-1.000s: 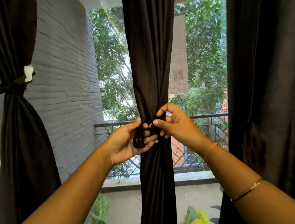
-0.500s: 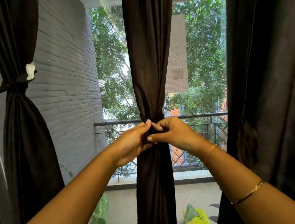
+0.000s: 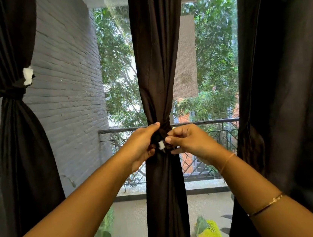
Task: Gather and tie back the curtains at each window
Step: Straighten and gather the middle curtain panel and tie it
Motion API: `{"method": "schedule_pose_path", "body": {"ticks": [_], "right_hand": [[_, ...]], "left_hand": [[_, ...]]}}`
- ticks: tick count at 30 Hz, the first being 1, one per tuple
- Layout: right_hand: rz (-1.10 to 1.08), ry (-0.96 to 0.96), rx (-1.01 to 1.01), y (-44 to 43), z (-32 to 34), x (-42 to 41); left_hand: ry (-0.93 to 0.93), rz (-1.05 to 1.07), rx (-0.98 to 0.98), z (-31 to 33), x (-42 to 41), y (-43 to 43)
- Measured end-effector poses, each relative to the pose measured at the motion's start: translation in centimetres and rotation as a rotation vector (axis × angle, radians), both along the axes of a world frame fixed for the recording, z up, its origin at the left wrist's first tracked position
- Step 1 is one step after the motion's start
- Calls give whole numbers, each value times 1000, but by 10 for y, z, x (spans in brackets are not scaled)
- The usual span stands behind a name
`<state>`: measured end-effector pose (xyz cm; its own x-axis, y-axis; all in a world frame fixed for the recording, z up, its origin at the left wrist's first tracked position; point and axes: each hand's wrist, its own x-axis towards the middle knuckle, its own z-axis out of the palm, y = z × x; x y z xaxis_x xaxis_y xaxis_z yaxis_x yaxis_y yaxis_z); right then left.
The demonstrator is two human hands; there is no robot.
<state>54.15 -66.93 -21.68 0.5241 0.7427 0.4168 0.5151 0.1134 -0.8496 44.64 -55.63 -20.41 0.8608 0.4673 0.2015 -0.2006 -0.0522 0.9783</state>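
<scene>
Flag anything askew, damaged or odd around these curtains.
Nothing looks damaged. The left curtain is tied, with a white tab sticking out at its knot. The left hand and right hand grip the band around the middle curtain. The right curtain hangs loose, untied.

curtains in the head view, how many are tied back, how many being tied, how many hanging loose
tied back: 1, the left curtain
being tied: 1, the middle curtain; left hand and right hand grip its tie
hanging loose: 1, the right curtain
total: 3
</scene>
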Motion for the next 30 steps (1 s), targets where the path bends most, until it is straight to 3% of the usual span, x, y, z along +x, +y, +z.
{"method": "schedule_pose_path", "body": {"ticks": [4,8,10,14,16,22,30], "right_hand": [[-210,-216,-46,11,4,-5],[-418,-369,37,17,1,-14],[-386,-235,89,21,-1,-19],[-47,544,245,29,7,-29],[15,730,236,31,9,-30],[-44,763,365,45,6,-37],[203,894,493,48,1,-42]], "left_hand": [[102,-13,-136,9,-1,-4],[157,43,-88,13,-3,-2],[133,81,-50,12,-4,0],[-8,194,95,-1,-2,1],[-95,250,142,-9,-1,1],[-162,273,122,-16,-4,4],[-228,160,-141,-17,-1,8]]}}
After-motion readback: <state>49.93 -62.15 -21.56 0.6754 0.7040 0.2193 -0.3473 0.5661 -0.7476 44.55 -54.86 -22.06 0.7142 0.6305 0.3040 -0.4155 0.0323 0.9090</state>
